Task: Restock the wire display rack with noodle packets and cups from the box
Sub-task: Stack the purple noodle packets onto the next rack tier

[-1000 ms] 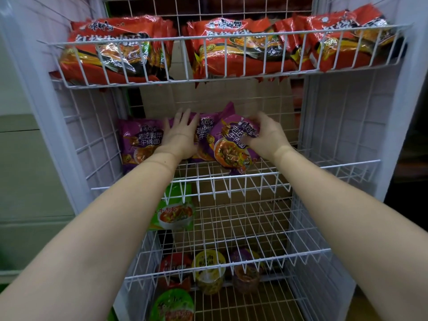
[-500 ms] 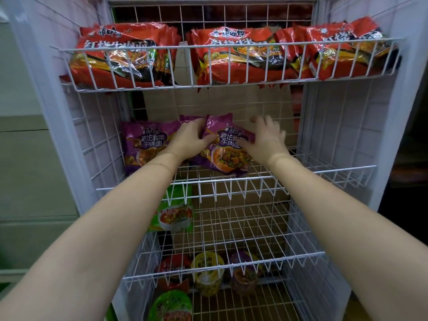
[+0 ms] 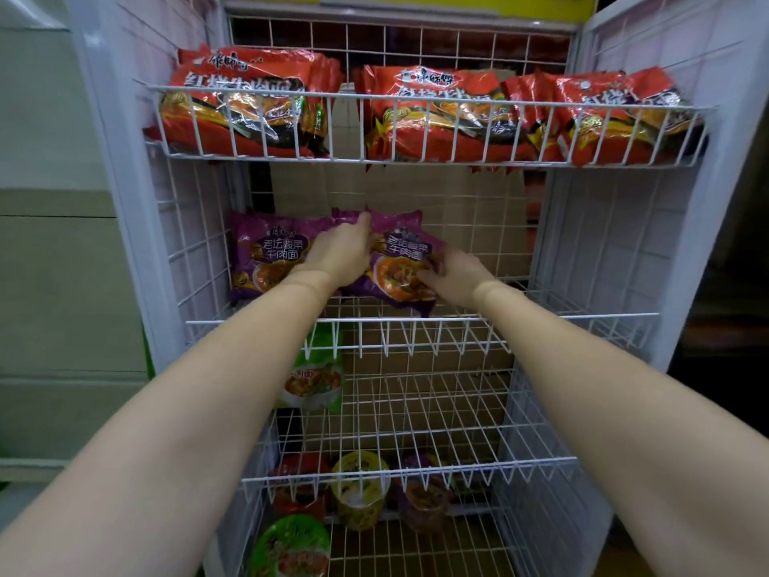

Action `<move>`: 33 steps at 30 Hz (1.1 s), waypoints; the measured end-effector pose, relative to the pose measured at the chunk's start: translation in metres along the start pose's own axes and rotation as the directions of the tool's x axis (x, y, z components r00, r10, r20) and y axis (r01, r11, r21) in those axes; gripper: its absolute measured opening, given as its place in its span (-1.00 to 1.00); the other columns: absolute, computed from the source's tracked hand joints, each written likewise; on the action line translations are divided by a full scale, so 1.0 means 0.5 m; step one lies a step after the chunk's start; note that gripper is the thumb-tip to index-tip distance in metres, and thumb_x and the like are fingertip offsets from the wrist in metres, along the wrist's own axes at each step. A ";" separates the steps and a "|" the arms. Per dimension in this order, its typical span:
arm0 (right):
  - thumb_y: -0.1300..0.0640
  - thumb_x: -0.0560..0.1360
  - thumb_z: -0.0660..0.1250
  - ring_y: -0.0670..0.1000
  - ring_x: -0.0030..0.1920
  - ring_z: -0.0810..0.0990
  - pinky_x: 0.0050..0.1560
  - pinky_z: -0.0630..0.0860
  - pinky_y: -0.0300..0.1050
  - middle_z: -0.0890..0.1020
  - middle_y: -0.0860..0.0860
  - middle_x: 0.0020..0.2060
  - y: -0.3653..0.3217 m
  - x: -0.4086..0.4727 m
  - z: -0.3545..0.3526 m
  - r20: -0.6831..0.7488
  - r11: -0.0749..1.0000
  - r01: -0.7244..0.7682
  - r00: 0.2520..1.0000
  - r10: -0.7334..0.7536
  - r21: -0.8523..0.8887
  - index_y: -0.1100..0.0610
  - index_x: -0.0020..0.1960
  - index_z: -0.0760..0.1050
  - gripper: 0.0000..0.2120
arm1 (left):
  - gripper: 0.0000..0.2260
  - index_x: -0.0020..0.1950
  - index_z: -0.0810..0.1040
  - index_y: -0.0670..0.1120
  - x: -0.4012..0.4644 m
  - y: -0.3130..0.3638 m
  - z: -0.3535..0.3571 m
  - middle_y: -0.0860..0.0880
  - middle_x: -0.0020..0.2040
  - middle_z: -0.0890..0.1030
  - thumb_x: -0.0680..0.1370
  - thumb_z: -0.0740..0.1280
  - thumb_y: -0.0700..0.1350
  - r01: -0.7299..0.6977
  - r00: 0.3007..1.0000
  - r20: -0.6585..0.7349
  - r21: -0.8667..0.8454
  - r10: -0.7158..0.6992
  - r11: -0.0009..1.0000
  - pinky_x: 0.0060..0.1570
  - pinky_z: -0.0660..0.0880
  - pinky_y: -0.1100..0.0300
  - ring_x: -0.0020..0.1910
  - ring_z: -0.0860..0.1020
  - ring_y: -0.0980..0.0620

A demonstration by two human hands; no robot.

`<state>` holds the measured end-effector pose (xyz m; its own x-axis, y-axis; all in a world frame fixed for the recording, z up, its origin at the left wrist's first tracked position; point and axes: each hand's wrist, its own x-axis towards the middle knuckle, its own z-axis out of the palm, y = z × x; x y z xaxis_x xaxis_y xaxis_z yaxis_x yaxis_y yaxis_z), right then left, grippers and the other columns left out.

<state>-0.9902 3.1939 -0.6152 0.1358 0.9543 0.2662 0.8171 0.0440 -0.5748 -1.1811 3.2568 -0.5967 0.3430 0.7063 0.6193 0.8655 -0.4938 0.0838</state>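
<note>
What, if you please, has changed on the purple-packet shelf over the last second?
The left hand went from lying flat to gripping the top of the purple packet; the right hand slid from its upper edge to its lower right. The packet settled lower, leaning back. The red packets and cups stayed put.

Both purple packets on the middle shelf read 老坛酸菜牛肉面. Above that shelf, the red packets show 康师傅 and 红烧牛肉面.
</note>
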 end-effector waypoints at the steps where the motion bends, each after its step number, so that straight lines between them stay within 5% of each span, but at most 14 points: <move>1: -0.11 0.54 0.40 0.13 0.14 0.62 0.16 0.56 0.02 0.63 0.08 0.16 -0.007 0.008 0.002 -0.023 0.996 -0.018 1.000 0.020 0.082 0.15 0.34 0.45 -0.52 | -0.76 0.28 0.36 -0.14 -0.002 -0.012 -0.008 -0.28 0.05 0.64 0.69 0.16 -0.04 0.050 0.999 -0.012 -0.027 -0.050 0.998 -0.13 0.44 -0.06 0.00 0.61 -0.31; 3: -0.14 0.44 0.49 0.15 0.00 0.69 0.09 0.63 0.11 0.68 0.15 0.05 -0.027 0.027 0.011 -0.043 0.926 -0.101 0.991 0.125 0.364 0.24 0.21 0.51 -0.45 | -0.76 0.32 0.35 -0.13 -0.007 -0.039 -0.027 -0.28 0.07 0.63 0.69 0.18 -0.07 0.153 0.987 -0.025 -0.110 -0.157 0.982 -0.09 0.46 -0.06 0.04 0.60 -0.30; 5: -0.01 0.48 0.50 0.16 -0.13 0.72 0.01 0.67 0.15 0.71 0.19 -0.07 -0.067 0.031 0.028 0.036 0.741 -0.179 0.978 0.205 0.647 0.27 0.09 0.54 -0.61 | -0.69 0.42 0.30 -0.12 -0.019 -0.070 -0.044 -0.30 0.12 0.61 0.68 0.18 -0.12 0.233 0.972 0.006 -0.150 -0.235 0.961 -0.03 0.48 -0.08 0.09 0.59 -0.31; 7: 0.04 0.52 0.47 0.14 -0.14 0.71 -0.02 0.68 0.13 0.70 0.15 -0.08 -0.111 0.034 0.062 0.054 0.705 -0.175 0.980 0.190 0.688 0.21 0.09 0.53 -0.72 | -0.52 0.56 0.19 -0.09 -0.039 -0.102 -0.057 -0.32 0.21 0.58 0.64 0.20 -0.17 0.319 0.948 0.044 -0.112 -0.316 0.941 0.08 0.49 -0.12 0.17 0.56 -0.33; 10: -0.06 0.47 0.50 0.18 0.05 0.69 0.11 0.64 0.13 0.69 0.15 0.07 -0.161 0.051 0.117 0.017 0.863 -0.141 0.988 0.152 0.486 0.21 0.18 0.56 -0.57 | -0.47 0.56 0.18 -0.15 -0.073 -0.134 -0.059 -0.32 0.31 0.51 0.59 0.21 -0.23 0.476 0.880 0.046 -0.081 -0.473 0.876 0.18 0.46 -0.12 0.27 0.52 -0.33; 13: 0.14 0.54 0.45 0.17 0.10 0.64 0.09 0.65 0.18 0.64 0.14 0.08 -0.223 0.041 0.144 0.110 0.845 -0.145 0.989 0.102 0.515 0.22 0.10 0.53 -0.78 | -0.55 0.54 0.19 -0.21 -0.084 -0.155 -0.054 -0.29 0.37 0.48 0.63 0.14 -0.26 0.637 0.766 -0.008 -0.124 -0.643 0.760 0.22 0.47 -0.10 0.31 0.50 -0.29; 16: 0.20 0.57 0.39 0.15 0.12 0.62 0.11 0.64 0.08 0.63 0.11 0.11 -0.257 0.049 0.172 0.031 0.898 -0.059 0.998 0.050 0.436 0.16 0.18 0.55 -0.81 | -0.55 0.54 0.16 -0.27 -0.075 -0.164 -0.050 -0.28 0.41 0.43 0.65 0.14 -0.28 0.670 0.718 -0.108 -0.162 -0.687 0.725 0.23 0.46 -0.09 0.36 0.46 -0.26; 21: 0.15 0.59 0.37 0.17 0.29 0.54 0.28 0.46 -0.04 0.58 0.15 0.29 -0.250 0.045 0.193 0.005 0.986 0.155 0.988 -0.155 0.064 0.16 0.42 0.45 -0.59 | -0.52 0.57 0.16 -0.25 -0.073 -0.149 -0.039 -0.29 0.52 0.22 0.65 0.16 -0.25 0.617 0.778 -0.142 -0.013 -0.612 0.787 0.41 0.34 -0.11 0.47 0.27 -0.27; 25: 0.05 0.57 0.42 0.18 0.36 0.49 0.34 0.43 0.01 0.50 0.13 0.39 -0.232 0.032 0.181 0.095 0.984 0.170 0.980 -0.174 0.046 0.10 0.53 0.29 -0.41 | -0.52 0.52 0.33 -0.01 -0.075 -0.129 -0.042 -0.16 0.58 0.18 0.60 0.28 -0.08 0.385 0.922 -0.091 0.341 -0.377 0.858 0.41 0.20 -0.14 0.52 0.16 -0.24; 28: 0.14 0.57 0.39 0.21 0.23 0.56 0.26 0.53 0.07 0.54 0.20 0.30 -0.227 0.033 0.189 0.141 0.990 0.130 0.981 -0.135 0.045 0.10 0.48 0.27 -0.46 | -0.45 0.58 0.22 0.05 -0.081 -0.127 -0.038 -0.10 0.60 0.15 0.60 0.26 0.06 0.370 0.918 0.073 0.191 -0.389 0.909 0.27 0.39 -0.11 0.48 0.28 -0.22; 33: 0.22 0.58 0.31 0.21 0.25 0.53 0.22 0.50 0.00 0.53 0.19 0.28 -0.215 0.034 0.182 0.073 0.997 0.076 0.995 -0.074 -0.024 0.16 0.45 0.30 -0.53 | -0.21 0.63 0.04 0.09 -0.088 -0.133 -0.041 -0.03 0.63 0.03 0.53 0.35 0.25 0.351 0.918 0.149 0.126 -0.368 0.928 0.27 0.42 -0.16 0.52 0.22 -0.24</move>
<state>-1.1268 3.2324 -0.6193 0.0339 0.9676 0.2503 0.8382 0.1089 -0.5343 -1.2610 3.2482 -0.6135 0.0508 0.9054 0.4215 0.9696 -0.1459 0.1965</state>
